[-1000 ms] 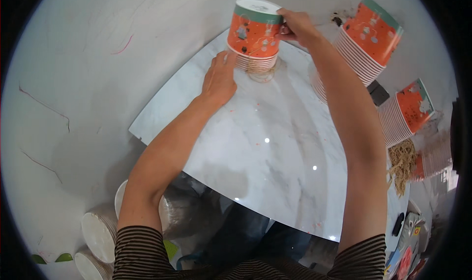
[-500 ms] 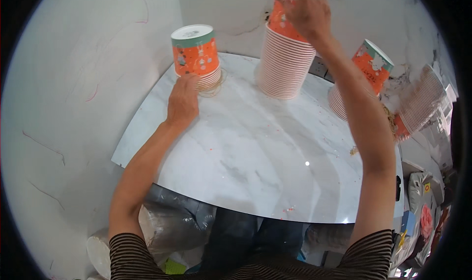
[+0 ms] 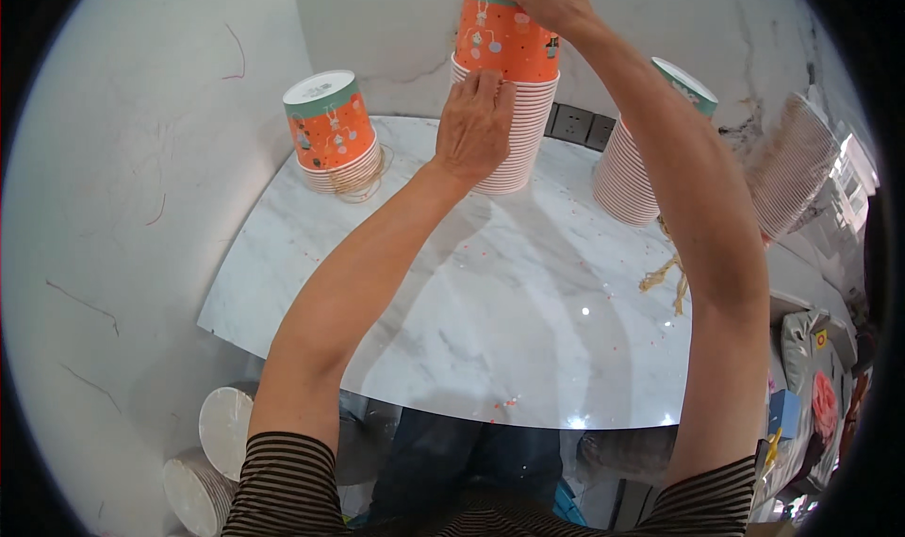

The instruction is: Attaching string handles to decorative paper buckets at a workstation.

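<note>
A tall stack of upside-down paper buckets [image 3: 530, 146] stands near the back of the table, mostly white rims with pink lines. Its top paper bucket [image 3: 504, 42] shows an orange printed side and a green band. My right hand [image 3: 547, 1] pinches this bucket's upper edge between thumb and fingers. Lower down, my left hand [image 3: 475, 127] has its fingers curled against the rims just under the orange side. To the left sits a short stack of the same buckets [image 3: 332, 133], upside down, with thin tan rubber bands [image 3: 361, 190] around its foot.
A third bucket stack [image 3: 626, 177] leans at the right, partly behind my right forearm. Beyond it is a plastic-wrapped stack [image 3: 795, 165]. Tan bands [image 3: 665, 278] lie at the table's right. Wall sockets [image 3: 571, 124] sit behind. White buckets [image 3: 226, 429] stand below the left edge.
My left hand has left the short stack and moved right to the tall stack's rims. My right hand now pinches the top bucket's edge. The view has shifted slightly.
</note>
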Demonstrator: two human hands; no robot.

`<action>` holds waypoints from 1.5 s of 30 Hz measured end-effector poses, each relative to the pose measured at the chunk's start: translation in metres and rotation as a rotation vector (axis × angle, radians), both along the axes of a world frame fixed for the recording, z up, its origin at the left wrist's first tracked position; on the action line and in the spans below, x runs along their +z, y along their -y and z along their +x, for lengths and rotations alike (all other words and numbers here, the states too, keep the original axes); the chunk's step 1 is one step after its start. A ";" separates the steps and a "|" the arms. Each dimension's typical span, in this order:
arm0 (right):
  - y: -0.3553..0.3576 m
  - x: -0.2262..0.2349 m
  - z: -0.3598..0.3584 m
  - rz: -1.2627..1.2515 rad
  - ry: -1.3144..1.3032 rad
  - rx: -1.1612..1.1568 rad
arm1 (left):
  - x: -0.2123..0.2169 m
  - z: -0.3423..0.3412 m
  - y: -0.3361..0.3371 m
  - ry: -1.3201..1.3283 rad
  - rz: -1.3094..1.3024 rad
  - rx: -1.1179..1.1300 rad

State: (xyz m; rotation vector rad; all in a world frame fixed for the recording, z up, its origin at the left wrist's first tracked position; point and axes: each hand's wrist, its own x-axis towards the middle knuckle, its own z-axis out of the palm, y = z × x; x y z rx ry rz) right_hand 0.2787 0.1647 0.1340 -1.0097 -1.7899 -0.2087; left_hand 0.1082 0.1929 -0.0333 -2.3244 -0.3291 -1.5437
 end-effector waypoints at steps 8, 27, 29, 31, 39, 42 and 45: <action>-0.012 0.021 -0.024 -0.196 -0.183 -0.525 | -0.003 0.019 0.008 0.108 -0.109 0.100; 0.079 0.041 0.138 0.139 -0.791 0.205 | 0.019 -0.002 0.043 0.338 -0.185 -0.267; 0.121 -0.029 0.153 -0.329 -0.908 0.197 | 0.041 -0.023 0.087 0.402 -0.108 -0.381; 0.136 -0.085 -0.008 -0.259 -1.277 0.391 | 0.042 -0.064 0.096 0.264 -0.060 -0.262; 0.310 -0.210 -0.170 -1.185 -0.667 0.124 | 0.064 -0.158 0.137 -0.462 -0.727 -0.249; 0.347 -0.272 -0.279 -1.224 -0.555 1.017 | 0.069 -0.148 0.157 -0.656 -0.722 -0.185; 0.353 -0.285 -0.403 -1.058 -0.631 1.591 | 0.057 -0.144 0.167 -0.787 -0.590 -0.212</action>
